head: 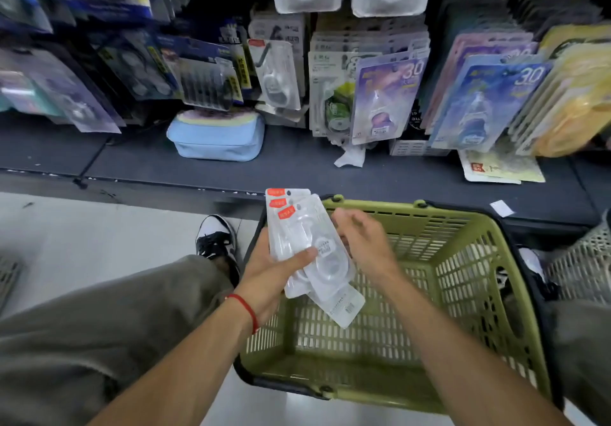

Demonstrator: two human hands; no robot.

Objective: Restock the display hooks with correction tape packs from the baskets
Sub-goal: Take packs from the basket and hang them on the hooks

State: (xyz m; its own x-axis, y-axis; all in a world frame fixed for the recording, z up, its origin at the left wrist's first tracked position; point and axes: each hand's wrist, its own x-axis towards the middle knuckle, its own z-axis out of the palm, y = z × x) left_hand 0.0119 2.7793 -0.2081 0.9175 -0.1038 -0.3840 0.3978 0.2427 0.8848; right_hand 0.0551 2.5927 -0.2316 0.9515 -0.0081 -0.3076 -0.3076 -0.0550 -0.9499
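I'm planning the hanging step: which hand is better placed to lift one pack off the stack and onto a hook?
Probably the right hand. It holds nothing, its fingers resting beside the top of the correction tape packs, while the left hand grips the fanned stack above the green basket.

Green basket (pixel 463 260) open-topped, its inside largely bare, so room is left for reaching down; its left part is covered by the fanned packs (pixel 307 250) held above the rim; hanging packs (pixel 383 94) crowd the display, little gap seen between rows; the shelf (pixel 297 164) below is partly blocked by a blue pouch (pixel 216 141) and loose cards (pixel 499 167).
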